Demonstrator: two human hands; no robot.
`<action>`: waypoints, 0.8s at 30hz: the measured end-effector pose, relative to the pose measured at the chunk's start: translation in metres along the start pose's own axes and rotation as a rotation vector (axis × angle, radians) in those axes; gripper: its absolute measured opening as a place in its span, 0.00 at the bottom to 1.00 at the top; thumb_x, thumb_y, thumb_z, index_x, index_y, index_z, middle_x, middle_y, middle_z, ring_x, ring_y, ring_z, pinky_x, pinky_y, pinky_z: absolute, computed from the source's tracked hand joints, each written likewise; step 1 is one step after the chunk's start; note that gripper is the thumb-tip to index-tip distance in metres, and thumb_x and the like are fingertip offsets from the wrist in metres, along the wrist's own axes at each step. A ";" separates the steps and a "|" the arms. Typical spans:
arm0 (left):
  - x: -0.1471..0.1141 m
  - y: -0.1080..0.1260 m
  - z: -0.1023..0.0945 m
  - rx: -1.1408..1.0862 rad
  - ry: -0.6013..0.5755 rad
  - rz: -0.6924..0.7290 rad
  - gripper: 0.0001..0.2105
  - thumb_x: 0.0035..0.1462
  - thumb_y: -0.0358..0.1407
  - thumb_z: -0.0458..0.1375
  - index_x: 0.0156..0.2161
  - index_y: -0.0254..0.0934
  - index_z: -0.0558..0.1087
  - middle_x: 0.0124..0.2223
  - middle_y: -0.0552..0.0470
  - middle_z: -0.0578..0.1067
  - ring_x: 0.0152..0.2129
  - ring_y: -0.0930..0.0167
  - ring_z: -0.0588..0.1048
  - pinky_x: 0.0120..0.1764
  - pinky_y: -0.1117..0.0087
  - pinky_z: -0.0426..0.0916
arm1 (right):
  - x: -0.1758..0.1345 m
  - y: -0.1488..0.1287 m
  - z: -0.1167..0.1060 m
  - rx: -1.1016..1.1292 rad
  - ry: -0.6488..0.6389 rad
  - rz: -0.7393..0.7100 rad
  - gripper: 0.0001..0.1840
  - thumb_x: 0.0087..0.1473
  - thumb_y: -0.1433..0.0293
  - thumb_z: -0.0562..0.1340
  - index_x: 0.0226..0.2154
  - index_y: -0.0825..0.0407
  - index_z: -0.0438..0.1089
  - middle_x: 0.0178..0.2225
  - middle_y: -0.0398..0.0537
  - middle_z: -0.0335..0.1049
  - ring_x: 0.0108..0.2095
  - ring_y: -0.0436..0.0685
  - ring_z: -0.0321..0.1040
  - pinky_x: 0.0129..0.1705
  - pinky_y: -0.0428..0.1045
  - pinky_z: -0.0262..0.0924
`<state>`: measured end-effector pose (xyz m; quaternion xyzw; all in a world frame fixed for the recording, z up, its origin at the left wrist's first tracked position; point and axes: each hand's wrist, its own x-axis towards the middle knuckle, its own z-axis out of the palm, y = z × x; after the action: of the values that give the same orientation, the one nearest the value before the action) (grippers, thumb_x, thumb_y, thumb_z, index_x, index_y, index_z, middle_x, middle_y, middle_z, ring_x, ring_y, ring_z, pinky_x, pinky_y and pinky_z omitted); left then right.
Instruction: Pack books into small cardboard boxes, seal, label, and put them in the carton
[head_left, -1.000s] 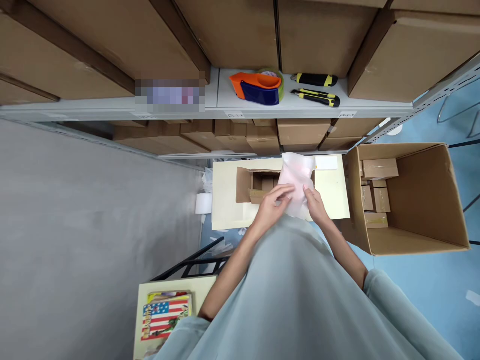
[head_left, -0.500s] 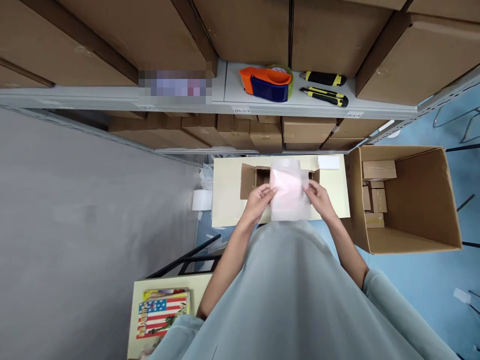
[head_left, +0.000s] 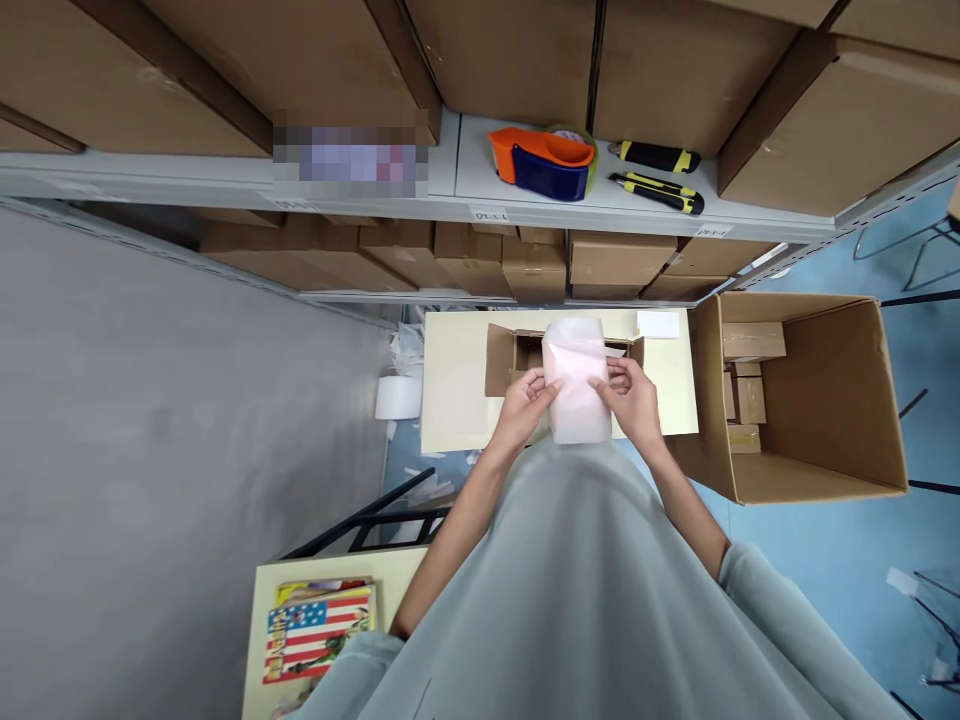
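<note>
A pinkish item in translucent white wrapping, a wrapped packet [head_left: 577, 400], is held upright in front of my chest. My left hand [head_left: 525, 405] grips its left edge, thumb in front and fingers behind. On the right side, my right hand [head_left: 631, 400] is closed on the packet too, its thumb pressing the wrapping against the front. What exactly is inside the wrapping I cannot make out. Behind and below the packet, an open cardboard box [head_left: 500, 362] stands on the pale table [head_left: 454, 395], partly hidden by the packet and my hands.
A large open carton [head_left: 832, 400] with several small boxes stands at the right. On the shelf ahead lie an orange and blue tape dispenser [head_left: 544, 165] and two utility knives [head_left: 660, 157]. A white roll [head_left: 399, 397] is left of the table; magazines [head_left: 319, 635] lie lower left.
My right hand has moved left, folding the loose right flap of wrapping over the packet, which now looks narrower. My left hand keeps its hold.
</note>
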<state>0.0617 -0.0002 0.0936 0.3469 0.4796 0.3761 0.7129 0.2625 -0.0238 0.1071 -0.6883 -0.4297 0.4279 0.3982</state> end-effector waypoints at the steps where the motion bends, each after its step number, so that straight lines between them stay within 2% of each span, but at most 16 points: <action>1: 0.001 -0.001 -0.001 0.004 -0.014 0.000 0.26 0.54 0.54 0.74 0.47 0.35 0.77 0.48 0.40 0.86 0.45 0.59 0.84 0.48 0.61 0.78 | 0.001 0.003 0.000 0.056 -0.011 0.023 0.31 0.52 0.45 0.75 0.48 0.49 0.74 0.43 0.52 0.81 0.34 0.56 0.75 0.38 0.53 0.76; 4: 0.005 -0.003 -0.004 0.047 -0.028 0.059 0.31 0.57 0.54 0.72 0.58 0.36 0.75 0.53 0.39 0.84 0.46 0.61 0.83 0.48 0.62 0.78 | 0.003 0.008 -0.003 0.180 -0.043 0.055 0.31 0.49 0.46 0.76 0.45 0.49 0.75 0.40 0.50 0.81 0.32 0.54 0.75 0.36 0.51 0.75; 6: 0.010 -0.001 -0.008 0.107 0.004 0.158 0.37 0.60 0.55 0.70 0.68 0.39 0.68 0.58 0.38 0.81 0.45 0.64 0.83 0.48 0.64 0.77 | 0.004 0.011 -0.006 0.211 -0.049 0.062 0.31 0.47 0.46 0.77 0.45 0.49 0.77 0.41 0.51 0.82 0.33 0.55 0.77 0.38 0.51 0.75; 8: 0.015 0.004 -0.010 0.194 0.045 0.261 0.39 0.62 0.55 0.68 0.72 0.42 0.65 0.61 0.38 0.79 0.44 0.67 0.82 0.47 0.67 0.77 | 0.005 0.014 -0.010 0.227 -0.061 0.078 0.32 0.46 0.47 0.78 0.45 0.50 0.79 0.43 0.52 0.82 0.36 0.57 0.79 0.42 0.53 0.77; 9: 0.018 0.008 -0.011 0.252 0.058 0.301 0.37 0.62 0.54 0.68 0.70 0.42 0.68 0.62 0.38 0.78 0.43 0.67 0.82 0.46 0.68 0.77 | 0.006 0.016 -0.012 0.233 -0.076 0.089 0.32 0.46 0.46 0.78 0.46 0.50 0.80 0.43 0.52 0.83 0.37 0.58 0.80 0.44 0.54 0.77; 11: 0.021 0.017 -0.012 0.388 0.081 0.369 0.27 0.63 0.52 0.67 0.62 0.41 0.77 0.59 0.41 0.80 0.42 0.67 0.81 0.42 0.69 0.75 | 0.006 0.020 -0.015 0.240 -0.121 0.108 0.34 0.46 0.46 0.78 0.48 0.50 0.81 0.43 0.53 0.84 0.41 0.61 0.81 0.48 0.57 0.78; 13: 0.023 0.025 -0.012 0.502 0.109 0.421 0.16 0.64 0.49 0.66 0.49 0.40 0.84 0.51 0.44 0.83 0.41 0.67 0.80 0.39 0.70 0.73 | 0.006 0.024 -0.017 0.241 -0.167 0.116 0.35 0.46 0.45 0.78 0.49 0.50 0.82 0.44 0.54 0.84 0.44 0.63 0.82 0.51 0.59 0.78; 15: 0.026 0.030 -0.011 0.538 0.153 0.432 0.13 0.64 0.47 0.66 0.40 0.39 0.84 0.43 0.47 0.84 0.38 0.67 0.79 0.38 0.69 0.72 | 0.006 0.028 -0.017 0.238 -0.196 0.115 0.35 0.47 0.44 0.77 0.49 0.50 0.83 0.45 0.54 0.84 0.46 0.64 0.82 0.53 0.61 0.77; 19: 0.032 0.030 -0.009 0.440 0.213 0.297 0.15 0.59 0.49 0.68 0.38 0.37 0.83 0.35 0.50 0.82 0.31 0.69 0.75 0.34 0.69 0.69 | 0.004 0.029 -0.015 0.256 -0.225 0.106 0.36 0.47 0.44 0.77 0.50 0.50 0.81 0.45 0.52 0.83 0.43 0.61 0.81 0.51 0.58 0.77; 22: 0.038 0.026 -0.010 0.342 0.206 0.185 0.16 0.55 0.47 0.70 0.42 0.38 0.79 0.28 0.56 0.75 0.25 0.72 0.71 0.29 0.71 0.64 | 0.000 0.022 -0.015 0.281 -0.248 0.062 0.34 0.51 0.46 0.76 0.53 0.48 0.77 0.41 0.48 0.81 0.37 0.56 0.78 0.42 0.52 0.75; 24: 0.041 0.024 -0.012 0.340 0.200 0.138 0.15 0.53 0.43 0.70 0.42 0.40 0.75 0.24 0.61 0.69 0.21 0.74 0.66 0.27 0.72 0.60 | -0.005 0.015 -0.017 0.263 -0.254 0.024 0.29 0.55 0.48 0.74 0.51 0.47 0.75 0.39 0.45 0.79 0.32 0.53 0.75 0.36 0.49 0.72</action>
<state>0.0560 0.0481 0.0935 0.4551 0.5797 0.3701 0.5656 0.2807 -0.0358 0.0996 -0.5756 -0.4085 0.5687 0.4222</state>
